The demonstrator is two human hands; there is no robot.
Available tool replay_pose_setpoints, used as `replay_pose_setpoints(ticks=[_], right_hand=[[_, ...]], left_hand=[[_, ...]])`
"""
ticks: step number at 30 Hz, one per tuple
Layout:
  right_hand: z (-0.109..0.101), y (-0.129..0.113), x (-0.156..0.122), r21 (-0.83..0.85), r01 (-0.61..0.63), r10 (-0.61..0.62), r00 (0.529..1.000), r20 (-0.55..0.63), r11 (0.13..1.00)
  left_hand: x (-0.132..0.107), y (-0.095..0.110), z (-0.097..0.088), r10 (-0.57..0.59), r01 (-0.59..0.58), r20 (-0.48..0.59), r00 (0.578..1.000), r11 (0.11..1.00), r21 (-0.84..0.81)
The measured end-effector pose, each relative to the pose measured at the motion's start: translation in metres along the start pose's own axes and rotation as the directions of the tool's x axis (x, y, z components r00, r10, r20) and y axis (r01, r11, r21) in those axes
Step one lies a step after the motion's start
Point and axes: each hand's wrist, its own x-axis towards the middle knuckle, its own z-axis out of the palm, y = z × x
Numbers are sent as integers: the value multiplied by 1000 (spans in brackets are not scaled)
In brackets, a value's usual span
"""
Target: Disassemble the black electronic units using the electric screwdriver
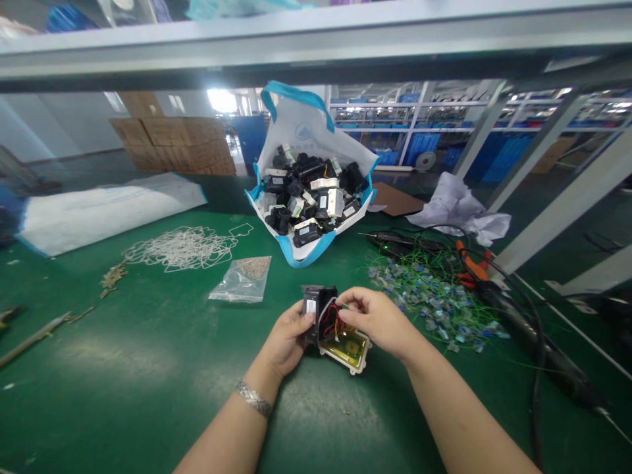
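Note:
My left hand (289, 338), with a metal bracelet at the wrist, grips a black plastic housing (311, 316) that has a white label on its side. The housing is open, and red, black and yellow wires (332, 321) run out of it. Joined by these wires, a white-rimmed cover (351, 350) with a yellowish, shiny inside tilts below my right hand (369, 317). The fingers of that hand are pinched at the wires by the housing's opening; exactly what lies between the fingertips is partly hidden.
Behind the hands, a white bag (284, 245) with blue trim holds many similar black units. A zip bag of small metal parts (241, 280) and a tangle of white loops (185, 249) lie left. Right are blue-green scraps (439, 303), orange-handled pliers (471, 263) and a corded tool (538, 349).

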Motion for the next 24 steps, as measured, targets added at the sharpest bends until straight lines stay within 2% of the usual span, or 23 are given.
replay_pose_setpoints(ticks=[3, 6, 8, 10, 12, 14, 16, 19, 24], right_hand=[[-3, -11, -7, -125, -31, 36, 998, 45, 992], [-3, -25, -18, -210, 39, -3, 985, 171, 977], [-1, -33, -25, -257, 155, -68, 945, 320, 954], [2, -36, -29, -339, 278, -102, 885, 455, 899], [4, -33, -31, -486, 340, -38, 847, 530, 805], [5, -26, -30, -653, 321, 87, 855, 512, 685], [6, -20, -28, -766, 269, 175, 880, 442, 584], [7, -16, -26, -830, 213, 205, 910, 361, 515], [10, -19, -24, -901, 135, 261, 930, 259, 413]], left_hand=[[0, 0, -1, 8, -7, -31, 999, 1000, 27], [1, 0, -2, 22, -21, -64, 998, 1000, 22], [1, 0, -3, 28, -27, -101, 994, 1000, 4], [2, 0, -4, 30, -31, -143, 989, 999, -8], [2, 0, -6, 34, -36, -180, 983, 999, -10], [3, 0, -7, 37, -39, -208, 977, 999, -7], [3, 1, -7, 44, -45, -212, 976, 999, -2], [2, 3, -6, 61, -59, -188, 980, 998, 16], [1, 7, -6, 95, -89, -199, 975, 995, 36]])
